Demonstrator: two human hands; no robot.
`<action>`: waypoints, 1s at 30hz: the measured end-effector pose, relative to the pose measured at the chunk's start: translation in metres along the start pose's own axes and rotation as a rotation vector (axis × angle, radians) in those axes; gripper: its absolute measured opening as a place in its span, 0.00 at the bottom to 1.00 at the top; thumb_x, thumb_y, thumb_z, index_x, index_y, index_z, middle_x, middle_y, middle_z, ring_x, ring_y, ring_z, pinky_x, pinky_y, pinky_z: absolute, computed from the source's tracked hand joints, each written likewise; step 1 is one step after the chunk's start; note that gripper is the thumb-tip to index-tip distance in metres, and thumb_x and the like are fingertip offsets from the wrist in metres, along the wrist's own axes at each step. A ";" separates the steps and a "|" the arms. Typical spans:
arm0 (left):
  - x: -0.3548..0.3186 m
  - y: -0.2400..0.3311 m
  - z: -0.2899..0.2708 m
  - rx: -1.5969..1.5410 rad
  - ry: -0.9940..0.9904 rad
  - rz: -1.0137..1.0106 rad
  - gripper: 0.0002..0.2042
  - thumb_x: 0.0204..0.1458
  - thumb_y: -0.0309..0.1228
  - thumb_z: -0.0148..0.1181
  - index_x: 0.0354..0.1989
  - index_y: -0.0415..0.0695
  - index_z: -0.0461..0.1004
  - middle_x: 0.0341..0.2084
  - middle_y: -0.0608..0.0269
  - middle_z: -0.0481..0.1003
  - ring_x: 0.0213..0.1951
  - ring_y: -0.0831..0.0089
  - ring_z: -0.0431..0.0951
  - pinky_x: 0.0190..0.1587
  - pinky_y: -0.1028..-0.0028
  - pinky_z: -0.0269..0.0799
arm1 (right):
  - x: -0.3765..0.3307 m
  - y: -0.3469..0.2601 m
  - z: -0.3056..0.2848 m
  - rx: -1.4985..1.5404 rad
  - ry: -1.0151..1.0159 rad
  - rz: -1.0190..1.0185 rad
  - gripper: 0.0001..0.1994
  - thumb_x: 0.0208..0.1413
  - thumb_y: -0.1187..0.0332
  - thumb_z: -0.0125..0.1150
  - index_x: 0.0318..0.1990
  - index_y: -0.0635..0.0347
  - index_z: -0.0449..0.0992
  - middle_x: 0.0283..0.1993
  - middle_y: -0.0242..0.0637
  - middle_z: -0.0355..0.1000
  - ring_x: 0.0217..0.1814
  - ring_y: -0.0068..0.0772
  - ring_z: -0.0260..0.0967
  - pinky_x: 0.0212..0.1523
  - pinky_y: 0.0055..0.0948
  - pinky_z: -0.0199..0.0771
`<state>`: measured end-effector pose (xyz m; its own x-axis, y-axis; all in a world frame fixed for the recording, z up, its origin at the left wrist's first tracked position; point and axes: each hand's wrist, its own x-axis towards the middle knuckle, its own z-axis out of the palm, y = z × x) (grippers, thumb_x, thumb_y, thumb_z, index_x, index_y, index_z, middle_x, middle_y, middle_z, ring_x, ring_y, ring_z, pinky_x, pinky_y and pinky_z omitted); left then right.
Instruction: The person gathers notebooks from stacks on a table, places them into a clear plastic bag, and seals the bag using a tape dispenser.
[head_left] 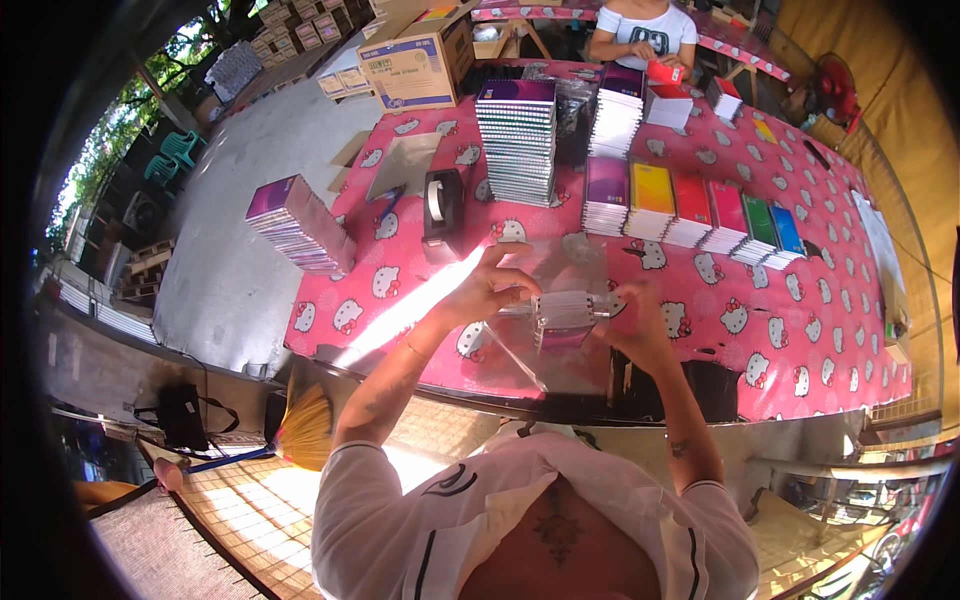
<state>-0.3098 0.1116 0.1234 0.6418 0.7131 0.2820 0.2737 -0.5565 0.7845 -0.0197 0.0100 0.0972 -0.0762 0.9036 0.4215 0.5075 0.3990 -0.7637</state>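
Near the table's front edge, a small bundle of notebooks (568,312) stands between my hands, white page edges up and a purple cover showing below. Clear plastic (515,352) hangs loose at its left side and seems to be around it. My left hand (494,288) grips the bundle's left end between thumb and fingers. At its right end my right hand (640,318) is closed on it, fingertips partly hidden. Just beyond my left hand stands a black tape dispenser (440,222) with a roll of tape. A pair of scissors (388,203) lies left of the dispenser.
Tall purple-topped notebook stacks (515,145) stand ahead, with another stack (300,225) at the left edge. A row of coloured notebook piles (690,212) is at right. A cardboard box (415,70) stands at the back left. Across the table a person (645,40) handles a red notebook.
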 end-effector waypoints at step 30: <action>-0.019 0.029 0.039 -0.076 0.194 -0.103 0.26 0.55 0.35 0.65 0.61 0.42 0.70 0.63 0.46 0.66 0.66 0.54 0.65 0.69 0.56 0.55 | 0.055 0.054 0.050 0.689 -0.516 0.215 0.20 0.56 0.69 0.69 0.55 0.64 0.73 0.49 0.36 0.76 0.56 0.25 0.70 0.57 0.30 0.70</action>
<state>-0.2860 0.0653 0.1191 0.4614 0.8373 0.2935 0.2714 -0.4482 0.8517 -0.0391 0.0887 0.0546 -0.5004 0.8612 0.0890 -0.0615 0.0672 -0.9958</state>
